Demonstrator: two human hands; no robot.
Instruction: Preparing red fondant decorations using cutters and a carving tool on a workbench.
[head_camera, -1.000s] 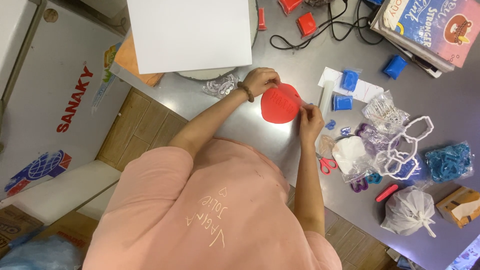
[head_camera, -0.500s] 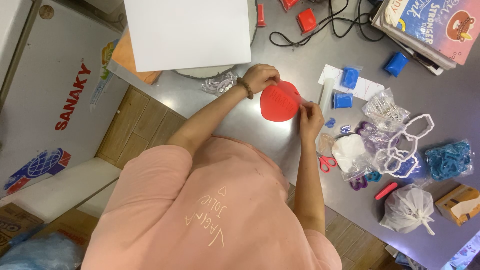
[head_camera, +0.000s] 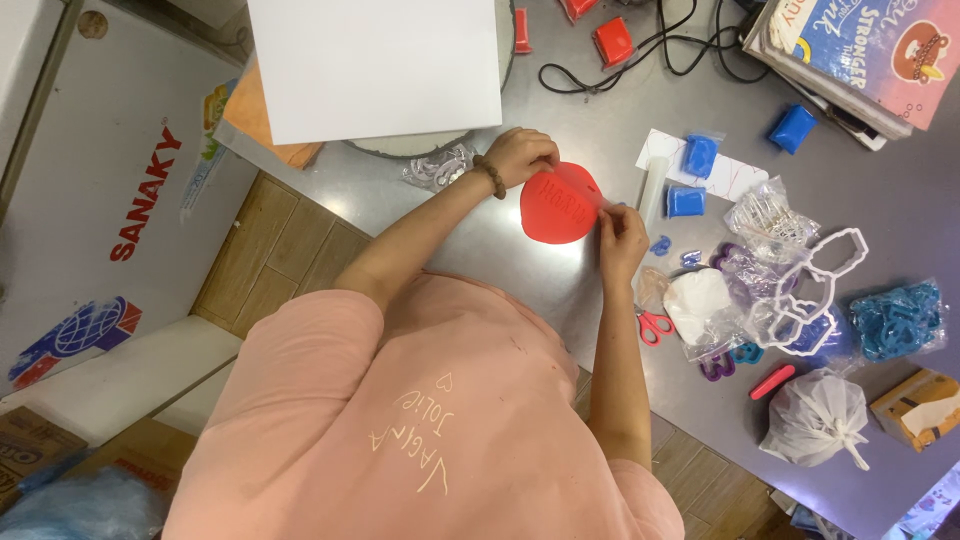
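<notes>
1. The grey table (head_camera: 500, 260) is smooth, with a dull metallic sheen.
2. A flat white board (head_camera: 375, 65) lies at eleven o'clock from the disc.
3. The red disc (head_camera: 558, 205), round, matte and embossed, sits mid-table between both hands.
4. The left hand (head_camera: 522, 155) pinches its upper edge.
5. The right hand (head_camera: 622, 235) grips its right rim at four o'clock.
6. Red-handled scissors (head_camera: 655, 325) lie at five o'clock.

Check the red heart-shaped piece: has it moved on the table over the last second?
No. The red heart-shaped piece sits between the left hand and right hand, at the same spot relative to the white board and the red-handled scissors as before.
</notes>
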